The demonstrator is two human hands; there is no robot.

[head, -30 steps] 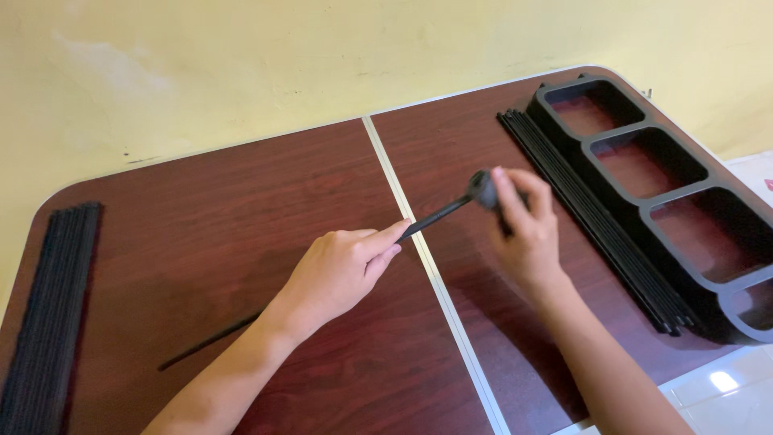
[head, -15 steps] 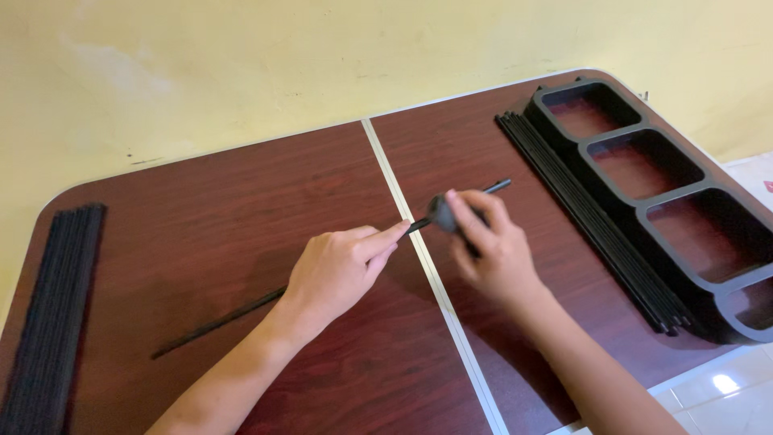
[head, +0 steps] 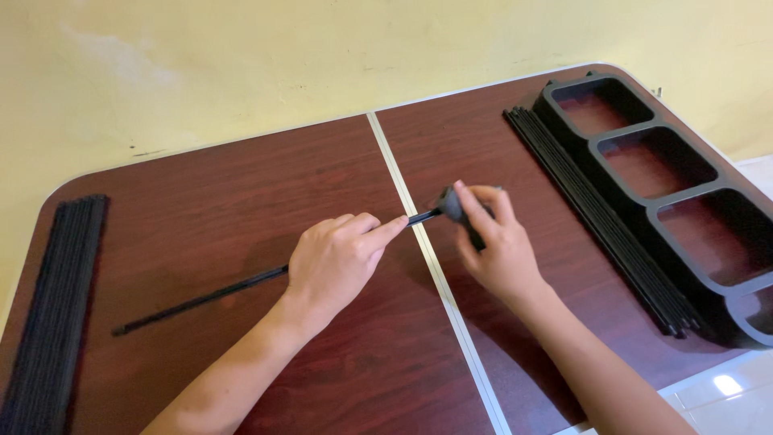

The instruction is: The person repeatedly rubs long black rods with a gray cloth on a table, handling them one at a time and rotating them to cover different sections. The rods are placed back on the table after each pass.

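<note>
The left hand (head: 336, 262) lies knuckles-up over a thin black rod (head: 201, 296), fingers curled round it and the forefinger stretched along its length toward the right hand, a hold that appears to pin the rod flat and steady against the dark red-brown table (head: 241, 193). The rod runs out behind the left wrist toward the near left, its far end resting on the tabletop, and its forward end crosses the pale metal seam (head: 403, 189) between the two table halves. The right hand (head: 495, 246) is closed round a small dark fitting (head: 449, 205) seated on that forward end, thumb and fingertips pinching it from above; whether the fitting is fully seated cannot be told. Both hands meet just over the seam, so the joint sits directly between them. To the outside of the right hand, a stack of black rods (head: 596, 213) lies parallel beside a black tray frame (head: 644, 157) with rounded open compartments, within reach. Well to the outside of the left hand, a second bundle of black rods (head: 60, 298) lies along the table edge.
</note>
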